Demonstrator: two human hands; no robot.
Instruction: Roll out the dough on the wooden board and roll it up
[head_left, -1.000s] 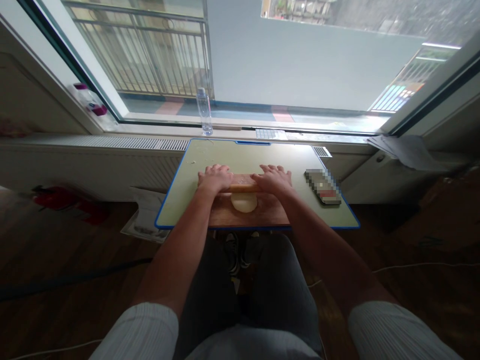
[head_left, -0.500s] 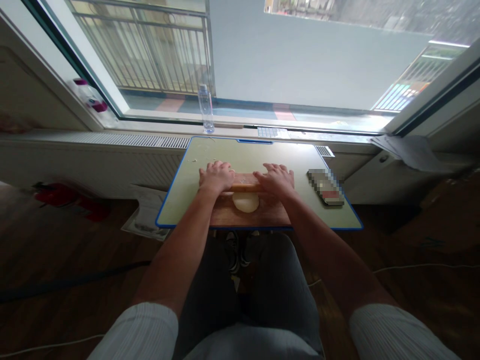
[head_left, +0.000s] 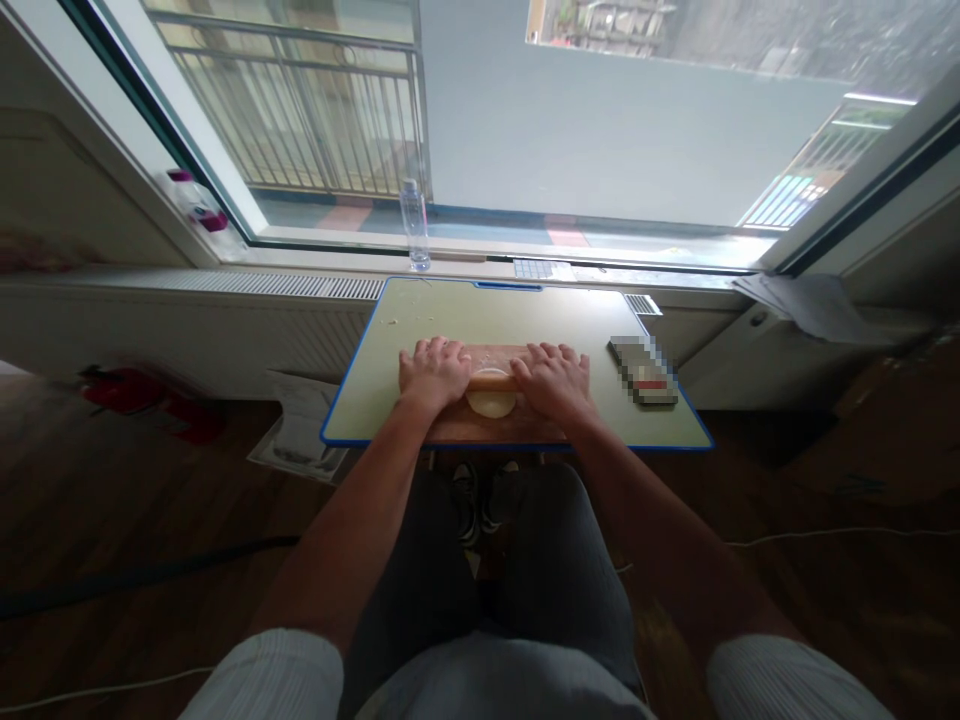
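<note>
A wooden rolling pin point(head_left: 492, 381) lies crosswise over a round, pale piece of dough point(head_left: 491, 404). The dough's near part shows in front of the pin and a thin rim of it beyond. My left hand point(head_left: 435, 371) is over the pin's left end, and my right hand point(head_left: 553, 377) over its right end, both palms down with the fingers pointing away from me. The pin's ends are hidden under them. Beneath the dough is a reddish-brown wooden board point(head_left: 465, 432), dusted with some flour at the back.
The board rests on a small pale-green table point(head_left: 360, 400) with a blue rim. A pixelated phone-like object point(head_left: 643, 371) lies at its right side. A clear bottle point(head_left: 414, 226) stands on the windowsill behind. A red fire extinguisher point(head_left: 150, 395) is on the floor at left.
The rolling pin has come slightly toward me, from the dough's far edge onto the dough, both hands moving with it. The camera view has shifted a little.
</note>
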